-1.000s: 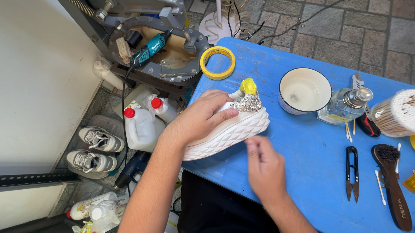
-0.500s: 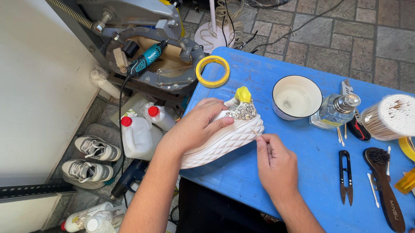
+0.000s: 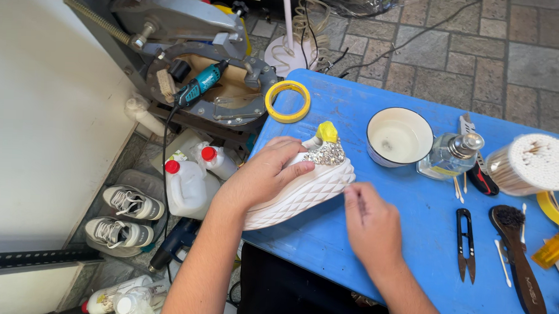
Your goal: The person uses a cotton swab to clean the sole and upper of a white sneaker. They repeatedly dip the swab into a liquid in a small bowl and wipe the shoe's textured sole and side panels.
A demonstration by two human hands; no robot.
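A white shoe (image 3: 303,192) with a quilted thick sole lies on its side at the near left corner of the blue table (image 3: 414,199). It has a silver rhinestone patch and a yellow piece at its top. My left hand (image 3: 263,172) presses down on the shoe's upper and holds it steady. My right hand (image 3: 367,219) is at the toe end of the sole, fingers pinched together; in the frame just before it held a thin cotton swab, now hidden and blurred.
On the table: a yellow tape roll (image 3: 287,101), a white bowl (image 3: 399,136), a glass spray bottle (image 3: 450,157), a tub of cotton swabs (image 3: 533,163), black snips (image 3: 465,244), a wooden brush (image 3: 520,258). Left of the table are a metal machine (image 3: 196,67), jugs (image 3: 186,181) and sneakers (image 3: 125,216).
My right hand came up to the shoe's toe with a swab, then shifted slightly along the sole edge. My left hand stayed on the shoe.
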